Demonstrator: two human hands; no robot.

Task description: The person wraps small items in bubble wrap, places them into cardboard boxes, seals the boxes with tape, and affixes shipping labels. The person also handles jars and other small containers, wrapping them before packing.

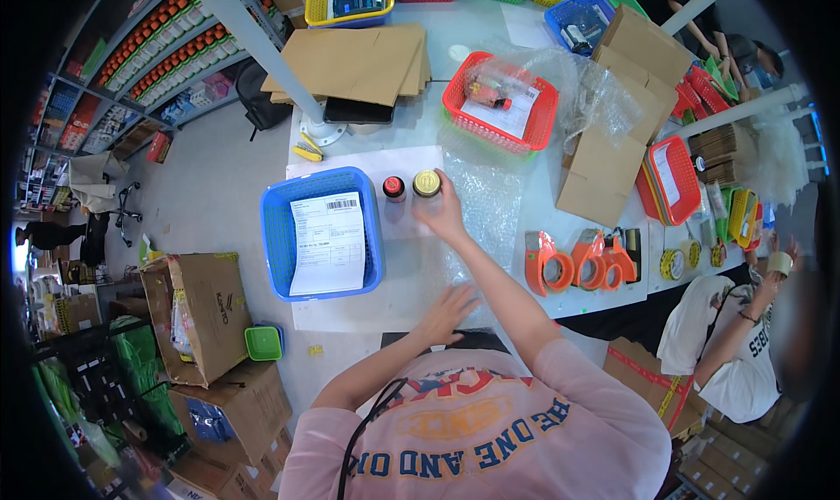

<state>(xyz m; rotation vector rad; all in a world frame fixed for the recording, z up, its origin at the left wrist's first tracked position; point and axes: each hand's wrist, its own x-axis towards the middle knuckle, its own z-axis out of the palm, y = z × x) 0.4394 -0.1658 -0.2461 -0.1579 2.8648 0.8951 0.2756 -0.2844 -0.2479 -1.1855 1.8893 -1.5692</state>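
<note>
My right hand (443,209) is wrapped round a jar with a gold lid (427,183), which stands upright on the table. Just left of it, apart from my fingers, is a small dark bottle with a red cap (394,188). A blue plastic basket (271,237) sits further left, with a printed sheet (326,246) lying inside it. My left hand (448,314) rests near the table's front edge by the bubble wrap (486,198), fingers spread and holding nothing.
A red basket (455,119) at the back holds a wrapped bottle and paper. Orange tape dispensers (591,264) stand to the right, below a cardboard piece (604,181). A white post (289,71) rises beside a yellow cutter (307,148). Another person (726,342) works at far right.
</note>
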